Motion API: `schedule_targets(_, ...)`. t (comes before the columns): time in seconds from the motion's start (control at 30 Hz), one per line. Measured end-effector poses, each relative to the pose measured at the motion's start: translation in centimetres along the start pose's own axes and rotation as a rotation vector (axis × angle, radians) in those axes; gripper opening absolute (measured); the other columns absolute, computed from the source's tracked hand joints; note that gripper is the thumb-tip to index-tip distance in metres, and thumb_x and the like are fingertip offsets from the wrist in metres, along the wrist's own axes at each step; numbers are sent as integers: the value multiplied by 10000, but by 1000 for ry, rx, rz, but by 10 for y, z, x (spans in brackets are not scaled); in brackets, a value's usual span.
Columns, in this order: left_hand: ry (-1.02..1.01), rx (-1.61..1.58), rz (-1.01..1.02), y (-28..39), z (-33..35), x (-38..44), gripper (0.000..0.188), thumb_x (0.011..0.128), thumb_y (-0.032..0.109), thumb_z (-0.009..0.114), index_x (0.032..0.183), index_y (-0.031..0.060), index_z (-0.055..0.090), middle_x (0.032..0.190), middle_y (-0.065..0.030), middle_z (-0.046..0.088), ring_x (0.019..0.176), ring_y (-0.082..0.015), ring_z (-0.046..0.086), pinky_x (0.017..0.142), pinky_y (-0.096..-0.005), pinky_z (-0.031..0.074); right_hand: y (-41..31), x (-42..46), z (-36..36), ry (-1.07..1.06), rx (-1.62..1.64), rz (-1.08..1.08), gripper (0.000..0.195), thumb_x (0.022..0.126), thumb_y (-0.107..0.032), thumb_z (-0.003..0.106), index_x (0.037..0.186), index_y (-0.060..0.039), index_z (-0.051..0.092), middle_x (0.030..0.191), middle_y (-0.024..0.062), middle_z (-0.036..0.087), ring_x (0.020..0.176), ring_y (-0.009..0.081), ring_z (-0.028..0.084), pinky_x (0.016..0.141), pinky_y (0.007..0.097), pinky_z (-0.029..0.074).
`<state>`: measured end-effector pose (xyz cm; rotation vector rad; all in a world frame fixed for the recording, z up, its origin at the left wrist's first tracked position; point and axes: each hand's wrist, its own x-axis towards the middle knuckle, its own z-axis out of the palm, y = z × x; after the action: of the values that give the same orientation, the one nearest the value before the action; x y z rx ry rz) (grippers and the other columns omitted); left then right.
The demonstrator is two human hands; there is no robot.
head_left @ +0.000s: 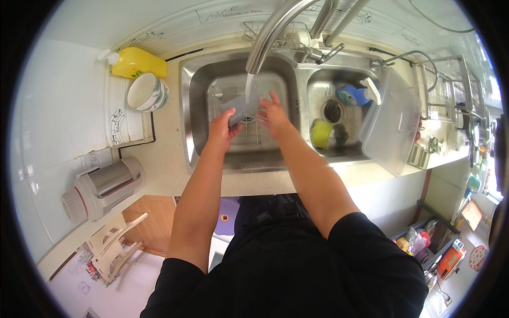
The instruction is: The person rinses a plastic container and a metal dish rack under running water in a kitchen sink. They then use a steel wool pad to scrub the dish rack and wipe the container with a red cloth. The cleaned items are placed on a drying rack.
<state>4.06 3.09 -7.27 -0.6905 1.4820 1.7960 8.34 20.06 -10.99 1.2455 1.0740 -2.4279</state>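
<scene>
A translucent greyish plastic container (243, 106) is tilted over the large left basin of a steel sink (203, 107). My left hand (223, 128) grips its left end, thumb on the near side. At the right end are the spread fingers of my right hand (272, 113); blur hides whether they grip it or only touch it. Water (249, 85) runs from the curved faucet (260, 51) onto the container. Part of a drain (248, 120) shows beneath it.
In the right basin lie a blue spray bottle (352, 94), a yellow-green sponge or cup (321, 134) and a dark scrubber (340, 135). A clear plastic lid or bin (391, 123) leans over its right edge. Stacked bowls (145, 93), a yellow soap bottle (139, 63) and a thermos jug (107, 189) are left.
</scene>
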Motion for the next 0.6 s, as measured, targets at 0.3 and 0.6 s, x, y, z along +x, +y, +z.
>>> schedule_targets(0.3,53,54,-65,0,-5,-19,540,826,401,705,1158,10,537,1172,-125,517,895,-223,573,715,-302,540,-16,21,13,-143,-35,-104,352,851,-261,652,1154,-92,591,926,44,596,753,165,553,624,301,452)
schedule_targets(0.6,146,997,718,-7,-14,-20,716,691,389,792,1184,-57,526,1459,-238,330,1125,-279,563,874,-360,482,-4,48,21,76,-453,-29,638,905,-586,465,898,29,638,686,78,572,539,190,543,477,328,447)
